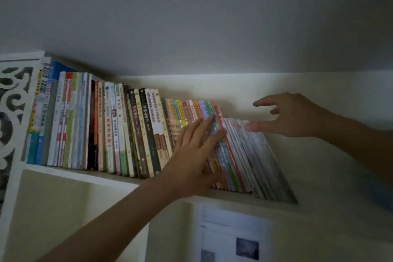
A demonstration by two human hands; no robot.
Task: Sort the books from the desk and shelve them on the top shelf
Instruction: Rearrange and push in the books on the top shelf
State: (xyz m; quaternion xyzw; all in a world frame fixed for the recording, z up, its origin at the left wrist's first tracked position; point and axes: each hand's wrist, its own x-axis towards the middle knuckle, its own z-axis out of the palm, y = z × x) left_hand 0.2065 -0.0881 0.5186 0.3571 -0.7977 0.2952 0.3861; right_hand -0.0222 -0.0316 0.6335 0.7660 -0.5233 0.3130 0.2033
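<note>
White top shelf [106, 178] close under the ceiling, seen from the head camera, carrying a long row of books [110, 125] standing spine-out. Tall books stand at the left beside a carved white side panel [12, 100]; thin picture books [251, 155] at the right end lean to the left. Left hand [191, 155] lies flat, fingers straight, pressing the thin spines. Right hand [291, 112] hovers spread open at the leaning books' top edge, thumb near or touching them, gripping nothing. Below hangs a blurred paper sheet [231, 236].
</note>
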